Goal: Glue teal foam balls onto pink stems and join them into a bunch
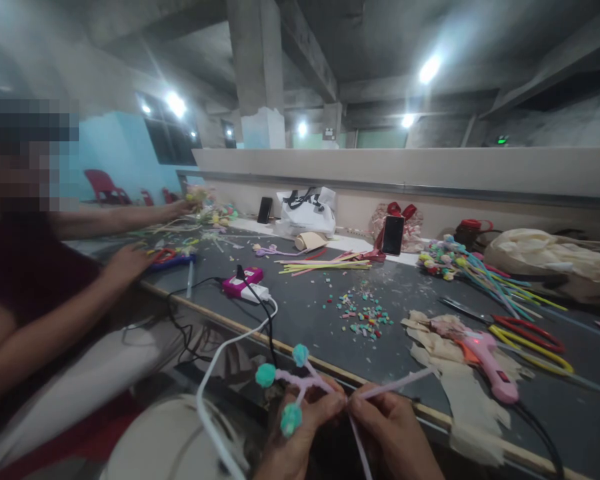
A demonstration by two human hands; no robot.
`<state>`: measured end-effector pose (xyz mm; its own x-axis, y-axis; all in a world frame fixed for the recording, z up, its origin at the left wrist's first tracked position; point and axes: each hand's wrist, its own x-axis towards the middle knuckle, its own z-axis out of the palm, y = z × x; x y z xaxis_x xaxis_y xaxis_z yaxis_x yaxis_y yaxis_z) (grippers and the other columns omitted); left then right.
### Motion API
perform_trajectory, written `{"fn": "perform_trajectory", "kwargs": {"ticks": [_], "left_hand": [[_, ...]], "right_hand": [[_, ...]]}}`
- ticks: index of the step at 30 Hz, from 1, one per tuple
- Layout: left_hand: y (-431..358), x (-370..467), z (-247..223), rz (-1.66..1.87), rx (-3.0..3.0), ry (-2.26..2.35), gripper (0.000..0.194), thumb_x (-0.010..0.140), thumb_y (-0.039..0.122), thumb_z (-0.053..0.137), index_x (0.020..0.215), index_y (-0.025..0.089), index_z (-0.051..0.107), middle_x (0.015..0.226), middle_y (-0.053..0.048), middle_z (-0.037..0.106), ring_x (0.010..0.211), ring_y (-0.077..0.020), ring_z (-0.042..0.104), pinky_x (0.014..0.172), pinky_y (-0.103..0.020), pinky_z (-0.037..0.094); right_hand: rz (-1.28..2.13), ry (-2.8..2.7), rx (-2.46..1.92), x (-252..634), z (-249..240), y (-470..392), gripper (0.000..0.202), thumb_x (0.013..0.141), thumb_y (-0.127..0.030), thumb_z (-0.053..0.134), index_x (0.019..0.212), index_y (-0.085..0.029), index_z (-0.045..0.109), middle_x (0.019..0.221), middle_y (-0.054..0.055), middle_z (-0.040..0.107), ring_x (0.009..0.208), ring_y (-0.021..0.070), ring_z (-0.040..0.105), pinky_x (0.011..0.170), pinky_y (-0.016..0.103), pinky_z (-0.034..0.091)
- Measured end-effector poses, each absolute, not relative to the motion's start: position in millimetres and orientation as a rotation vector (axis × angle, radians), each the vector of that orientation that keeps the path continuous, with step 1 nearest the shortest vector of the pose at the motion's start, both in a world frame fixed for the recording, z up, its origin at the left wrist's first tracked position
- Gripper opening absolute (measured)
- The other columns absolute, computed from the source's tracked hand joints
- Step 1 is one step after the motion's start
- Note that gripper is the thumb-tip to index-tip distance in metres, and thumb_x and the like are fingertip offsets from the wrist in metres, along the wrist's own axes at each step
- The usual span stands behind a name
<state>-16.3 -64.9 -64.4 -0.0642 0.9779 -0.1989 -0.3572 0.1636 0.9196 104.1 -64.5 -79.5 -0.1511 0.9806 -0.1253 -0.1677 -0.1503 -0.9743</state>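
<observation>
Just in front of the table's near edge, my left hand [305,420] pinches a lilac pipe cleaner stem [300,382] that branches into three, each tip carrying a teal pom-pom [265,375]. My right hand [387,423] is closed on the same work, its thumb and finger meeting the left fingertips. One lilac pipe cleaner [400,385] sticks out to the right past my right hand, and another length [361,448] hangs down between both hands. The exact join lies hidden under my fingertips.
Right of my hands, a pink glue gun [490,360] rests on a stained cloth [460,380], near red-and-yellow-handled scissors [525,333]. Small teal and red bits [365,313] lie scattered ahead. A magenta power strip [243,283] trails cables. A co-worker [35,300] sits at left.
</observation>
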Motion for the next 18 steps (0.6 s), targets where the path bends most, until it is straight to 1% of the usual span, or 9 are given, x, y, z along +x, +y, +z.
{"fn": "perform_trajectory", "kwargs": {"ticks": [3, 5, 6, 8, 10, 11, 14, 16, 18], "left_hand": [[-64.2, -17.5, -66.6, 1.264, 0.68, 1.058, 0.019, 0.05, 0.028, 0.069, 0.056, 0.014, 0.058, 0.046, 0.002, 0.054, 0.043, -0.0098, 0.046, 0.042, -0.021, 0.034], [-64.6, -18.3, -67.1, 1.245, 0.601, 1.005, 0.015, 0.053, 0.024, 0.067, 0.059, 0.015, 0.055, 0.048, 0.003, 0.053, 0.044, -0.0081, 0.046, 0.043, -0.019, 0.034], [-65.0, -18.6, -66.9, 1.229, 0.587, 0.982, 0.013, 0.056, 0.022, 0.065, 0.06, 0.016, 0.055, 0.049, 0.004, 0.053, 0.044, -0.0074, 0.046, 0.043, -0.019, 0.035], [-66.3, -18.5, -65.4, 1.196, 0.582, 0.945, 0.009, 0.06, 0.019, 0.062, 0.062, 0.016, 0.054, 0.051, 0.004, 0.053, 0.045, -0.007, 0.047, 0.045, -0.018, 0.036], [-67.7, -16.9, -62.5, 1.187, 0.563, 0.899, 0.007, 0.061, 0.017, 0.062, 0.064, 0.016, 0.056, 0.055, 0.004, 0.055, 0.05, -0.0078, 0.05, 0.049, -0.018, 0.038], [-68.5, -15.7, -60.7, 1.19, 0.545, 0.871, 0.008, 0.06, 0.017, 0.063, 0.066, 0.015, 0.057, 0.057, 0.003, 0.057, 0.053, -0.0088, 0.052, 0.052, -0.02, 0.04], [-70.4, -11.7, -54.9, 1.204, 0.483, 0.814, 0.014, 0.053, 0.017, 0.067, 0.064, 0.015, 0.059, 0.06, 0.001, 0.059, 0.061, -0.0126, 0.054, 0.061, -0.025, 0.044], [-71.6, -9.9, -51.6, 1.214, 0.48, 0.812, 0.015, 0.05, 0.018, 0.069, 0.061, 0.014, 0.06, 0.058, 0.001, 0.058, 0.06, -0.0139, 0.054, 0.062, -0.027, 0.044], [-72.8, -9.0, -49.7, 1.239, 0.485, 0.824, 0.015, 0.049, 0.017, 0.07, 0.061, 0.015, 0.06, 0.057, 0.002, 0.057, 0.058, -0.0135, 0.053, 0.061, -0.027, 0.044]], "right_hand": [[1.251, -1.329, -1.183, 115.6, -82.5, -71.1, 0.036, 0.071, -0.044, 0.051, 0.052, -0.013, 0.055, 0.044, -0.002, 0.048, 0.039, 0.0079, 0.042, 0.039, 0.017, 0.031], [0.889, -1.621, -1.199, 128.7, -81.0, -75.1, 0.034, 0.077, -0.036, 0.047, 0.051, -0.014, 0.055, 0.044, -0.001, 0.051, 0.039, 0.0088, 0.045, 0.038, 0.017, 0.033], [0.62, -1.787, -1.147, 135.5, -78.8, -76.2, 0.028, 0.077, -0.029, 0.048, 0.054, -0.015, 0.057, 0.047, 0.0, 0.054, 0.042, 0.0098, 0.049, 0.039, 0.017, 0.036], [0.028, -2.039, -0.923, 146.2, -71.5, -76.0, 0.01, 0.073, -0.018, 0.053, 0.074, -0.015, 0.063, 0.064, 0.005, 0.065, 0.057, 0.0141, 0.059, 0.05, 0.018, 0.043], [-0.4, -2.152, -0.748, 149.6, -61.1, -73.2, 0.024, 0.072, -0.013, 0.053, 0.094, -0.014, 0.061, 0.081, 0.011, 0.067, 0.072, 0.0187, 0.062, 0.06, 0.022, 0.047], [-0.514, -2.182, -0.715, 148.3, -55.3, -71.4, 0.027, 0.073, -0.013, 0.05, 0.098, -0.013, 0.059, 0.084, 0.012, 0.067, 0.074, 0.0197, 0.062, 0.061, 0.024, 0.048], [-0.598, -2.22, -0.682, 138.2, -40.5, -66.9, 0.025, 0.08, -0.015, 0.04, 0.097, -0.011, 0.058, 0.076, 0.011, 0.066, 0.065, 0.0174, 0.061, 0.056, 0.025, 0.048], [-0.556, -2.215, -0.683, 131.9, -36.3, -65.4, 0.023, 0.083, -0.016, 0.037, 0.092, -0.013, 0.058, 0.071, 0.009, 0.065, 0.06, 0.0157, 0.059, 0.053, 0.024, 0.047], [-0.457, -2.206, -0.697, 128.9, -37.9, -64.6, 0.022, 0.084, -0.018, 0.037, 0.089, -0.014, 0.058, 0.07, 0.008, 0.064, 0.059, 0.0149, 0.059, 0.053, 0.023, 0.045]]}}
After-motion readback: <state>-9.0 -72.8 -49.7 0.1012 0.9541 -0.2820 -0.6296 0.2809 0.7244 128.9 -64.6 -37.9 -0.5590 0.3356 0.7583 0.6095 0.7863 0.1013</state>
